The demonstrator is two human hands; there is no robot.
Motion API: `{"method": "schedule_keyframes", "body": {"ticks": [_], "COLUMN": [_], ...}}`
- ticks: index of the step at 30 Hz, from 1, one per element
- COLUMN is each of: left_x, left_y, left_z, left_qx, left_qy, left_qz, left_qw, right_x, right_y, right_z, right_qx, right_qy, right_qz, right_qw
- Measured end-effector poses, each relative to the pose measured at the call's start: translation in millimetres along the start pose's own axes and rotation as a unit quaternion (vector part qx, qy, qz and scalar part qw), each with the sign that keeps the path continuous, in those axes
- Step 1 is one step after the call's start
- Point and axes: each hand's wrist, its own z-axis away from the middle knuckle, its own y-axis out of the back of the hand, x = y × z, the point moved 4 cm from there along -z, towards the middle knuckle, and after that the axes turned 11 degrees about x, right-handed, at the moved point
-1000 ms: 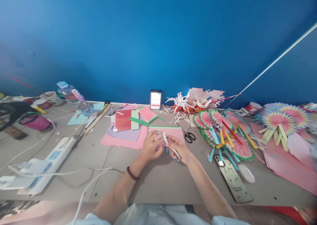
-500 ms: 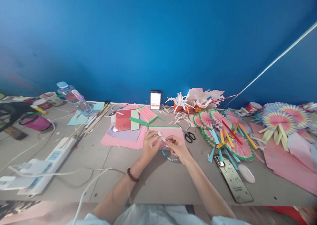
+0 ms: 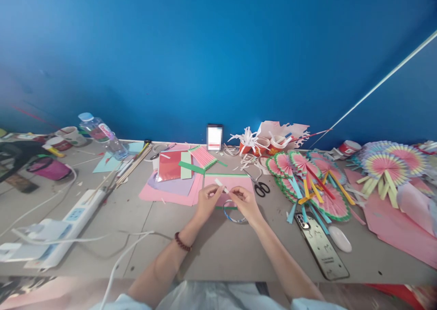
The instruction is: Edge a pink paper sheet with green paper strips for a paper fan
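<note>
Bracelet [image 3: 183, 241] is circling the left wrist. Blue-and-white ring [image 3: 232, 218] is showing just below the right hand [image 3: 247, 204]; cannot tell whether it is resting on the counter [image 3: 211, 251]. Fingers of the left hand [image 3: 207, 202] and right hand are pinching a small white strip [image 3: 218, 182] over a pink sheet [image 3: 241, 181]. Scissors [image 3: 262, 189] are lying near, rightward. Beyond, a screen [image 3: 215, 138] is standing before the blue wall [image 3: 211, 50].

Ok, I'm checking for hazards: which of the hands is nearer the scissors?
Right: the right hand is just left of the scissors; the left hand is farther left.
</note>
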Motion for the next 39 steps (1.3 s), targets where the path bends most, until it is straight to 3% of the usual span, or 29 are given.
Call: {"method": "schedule_keyframes", "body": {"ticks": [9, 18, 32, 39], "left_x": [-10.8, -13.5, -18.4, -25.2], "left_y": [-2.1, -3.8, -7.2, -10.3], "left_z": [1.1, 3.0, 7.1, 7.9], "left_qx": [0.001, 0.015, 0.015, 0.004], "left_qy": [0.102, 0.161, 0.238, 0.231], "left_qz": [0.065, 0.103, 0.145, 0.169], "left_qw": [0.993, 0.982, 0.960, 0.958], "right_x": [0.1, 7.3, 14.4, 12.5], "right_y": [0.6, 1.4, 4.6, 4.3], "right_z": [0.1, -4.1, -9.2, -8.9], "right_qx": [0.005, -0.004, 0.000, 0.000], "right_qy": [0.022, 0.029, 0.058, 0.064], "right_qz": [-0.001, 0.000, 0.060, 0.055], "right_qw": [1.000, 1.000, 0.996, 0.996]}}
